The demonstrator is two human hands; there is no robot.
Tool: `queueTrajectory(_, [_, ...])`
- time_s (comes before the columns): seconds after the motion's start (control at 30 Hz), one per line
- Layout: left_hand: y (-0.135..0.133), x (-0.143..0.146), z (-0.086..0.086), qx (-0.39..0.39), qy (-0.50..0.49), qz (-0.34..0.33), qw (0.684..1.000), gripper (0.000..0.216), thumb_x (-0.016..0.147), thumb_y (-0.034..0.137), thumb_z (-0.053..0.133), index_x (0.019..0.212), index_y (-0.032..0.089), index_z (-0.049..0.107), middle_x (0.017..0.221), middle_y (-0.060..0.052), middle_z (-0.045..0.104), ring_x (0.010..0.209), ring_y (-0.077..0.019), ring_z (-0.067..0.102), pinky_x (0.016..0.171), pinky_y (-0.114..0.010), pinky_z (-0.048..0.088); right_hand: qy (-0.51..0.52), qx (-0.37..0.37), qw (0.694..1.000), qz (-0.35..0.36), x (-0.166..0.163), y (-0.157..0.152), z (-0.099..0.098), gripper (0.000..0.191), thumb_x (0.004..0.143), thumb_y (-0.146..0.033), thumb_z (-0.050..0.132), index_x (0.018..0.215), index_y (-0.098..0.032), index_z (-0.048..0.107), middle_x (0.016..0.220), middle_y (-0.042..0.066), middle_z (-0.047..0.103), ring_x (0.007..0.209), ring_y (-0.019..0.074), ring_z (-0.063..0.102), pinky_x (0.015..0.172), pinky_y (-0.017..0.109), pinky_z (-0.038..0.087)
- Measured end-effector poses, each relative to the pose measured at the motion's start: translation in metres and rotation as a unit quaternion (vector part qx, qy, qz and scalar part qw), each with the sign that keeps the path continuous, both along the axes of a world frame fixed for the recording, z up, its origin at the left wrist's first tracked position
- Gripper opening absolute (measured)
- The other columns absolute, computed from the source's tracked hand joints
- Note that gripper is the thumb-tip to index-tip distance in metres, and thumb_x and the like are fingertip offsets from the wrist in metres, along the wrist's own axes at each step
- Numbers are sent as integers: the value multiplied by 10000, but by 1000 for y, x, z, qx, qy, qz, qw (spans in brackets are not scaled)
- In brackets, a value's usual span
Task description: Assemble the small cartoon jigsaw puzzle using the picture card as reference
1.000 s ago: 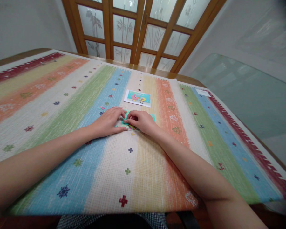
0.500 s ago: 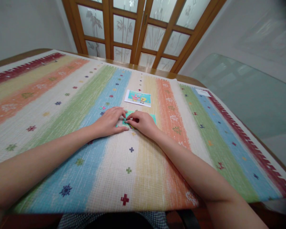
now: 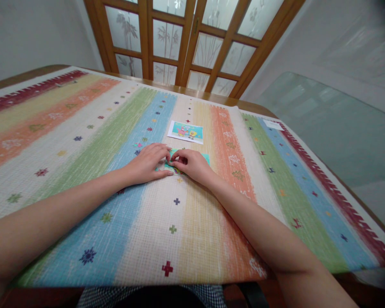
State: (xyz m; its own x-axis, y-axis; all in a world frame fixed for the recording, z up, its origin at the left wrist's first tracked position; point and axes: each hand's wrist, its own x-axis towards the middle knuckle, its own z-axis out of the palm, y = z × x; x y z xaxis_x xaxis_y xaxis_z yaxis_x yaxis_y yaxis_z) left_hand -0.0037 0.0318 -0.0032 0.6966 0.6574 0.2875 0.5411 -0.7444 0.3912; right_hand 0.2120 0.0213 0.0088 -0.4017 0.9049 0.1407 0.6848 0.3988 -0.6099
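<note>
Turquoise picture (image 3: 206, 158) is probably feeling light, flimsy, best edge-held; my left hand (image 3: 150, 163) is resting unclenched at its nine o'clock, my right hand (image 3: 193, 164) at four, grip unclear.

Clock = frame centre. Turquoise picture (image 3: 205, 158) mostly hidden under left hand (image 3: 152, 161) and right hand (image 3: 192, 163); can't tell if right fingertips pinch anything. Small pink-and-turquoise bit (image 3: 137, 145) at 9 o'clock: too small to ID. Cartoon card (image 3: 186, 131) at 12: lettering unreadable. White slip (image 3: 273, 124) between 2 and 3: print unreadable. Left forearm (image 3: 60, 207) cut off at 8, right forearm (image 3: 259, 218) between 4 and 5, glazed doors (image 3: 149, 36) at 12, checked fabric (image 3: 96, 298) near 6. Top-right corner: dark blur.
</note>
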Motion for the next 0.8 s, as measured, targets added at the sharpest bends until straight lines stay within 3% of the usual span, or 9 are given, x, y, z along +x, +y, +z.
queueTrajectory(0.23, [0, -1, 0, 11, 11, -9, 1000, 312, 893, 520, 647, 1005, 232, 610, 1408, -114, 534, 1350, -301, 443, 1100, -499, 352, 118, -99, 988, 12, 12, 5, -1, 175, 876, -323, 636, 907, -177, 729, 700, 3, 663, 618, 119, 550, 613, 263, 397])
queueTrajectory(0.43, [-1, -2, 1, 18, 20, -13, 1000, 283, 906, 511, 637, 998, 244, 647, 1427, -106, 514, 1353, -306, 438, 1108, -506, 340, 152, -146, 977, 23, 17, 9, -1, 179, 831, -322, 660, 897, -165, 714, 699, 7, 659, 629, 121, 566, 620, 264, 427])
queueTrajectory(0.57, [-2, -1, 2, 12, 22, -11, 1000, 278, 907, 512, 635, 1030, 264, 657, 1434, -91, 513, 1345, -302, 443, 1117, -516, 332, 143, -151, 978, 24, 18, 10, -2, 186, 811, -327, 681, 885, -160, 720, 667, -11, 619, 623, 114, 544, 605, 256, 414])
queueTrajectory(0.8, [-1, -1, 1, 3, 10, -10, 1000, 280, 890, 517, 654, 1017, 269, 681, 1440, -77, 512, 1376, -304, 408, 1150, -525, 289, 109, -119, 987, 6, 15, 9, -3, 134, 812, -277, 680, 825, -162, 748, 722, 17, 675, 653, 119, 574, 632, 262, 423])
